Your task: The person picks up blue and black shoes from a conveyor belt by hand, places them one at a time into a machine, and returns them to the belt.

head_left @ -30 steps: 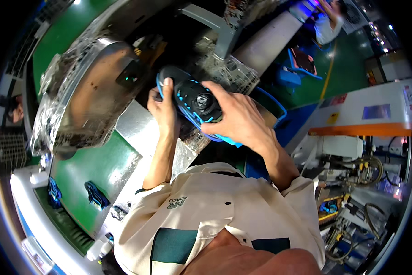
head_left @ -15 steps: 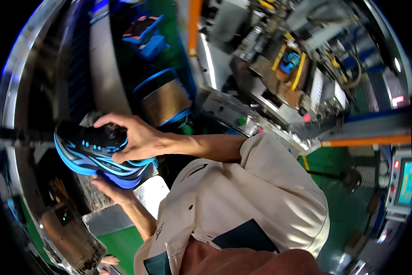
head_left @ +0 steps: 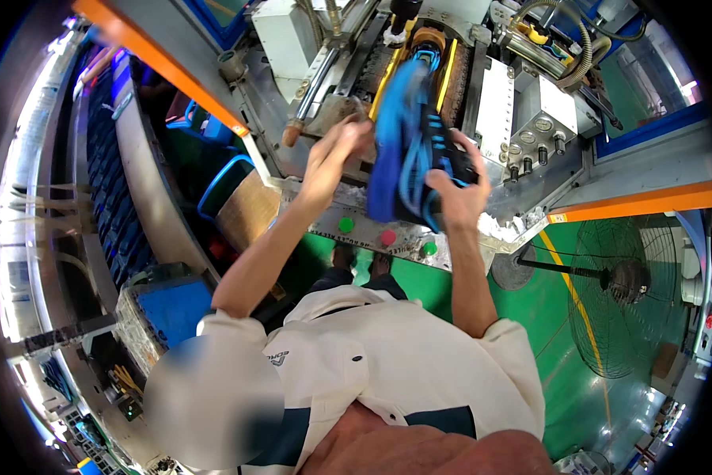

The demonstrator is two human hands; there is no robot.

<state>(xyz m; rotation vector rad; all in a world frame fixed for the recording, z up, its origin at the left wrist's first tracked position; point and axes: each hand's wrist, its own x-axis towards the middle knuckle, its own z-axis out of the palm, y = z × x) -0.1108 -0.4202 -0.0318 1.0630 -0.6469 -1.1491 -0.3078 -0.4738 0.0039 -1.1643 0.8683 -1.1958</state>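
A black and blue sneaker [head_left: 411, 158] with a blue-purple sole hangs over the front of the machine, blurred by motion, its sole facing left. My right hand [head_left: 462, 190] grips it from the right side near the collar, thumb across the upper. To the left of the sole is my left hand [head_left: 336, 157], apart from the shoe, its fingers stretched out and slightly smeared. Just beyond the sneaker's toe, the machine's slot between two yellow bars [head_left: 448, 75] holds a brown and blue shoe-like part [head_left: 429, 41], partly covered.
Green buttons [head_left: 345, 225] and a red button [head_left: 388, 237] line the machine's front edge. A gauge box [head_left: 542, 123] stands right of the slot. Orange posts [head_left: 166, 67] flank the machine. A floor fan [head_left: 621, 285] is at right; a conveyor [head_left: 146, 150] runs along the left.
I have turned from the conveyor side to face the machine. The sneaker came along in my right hand, while my left hand has let go of its sole.
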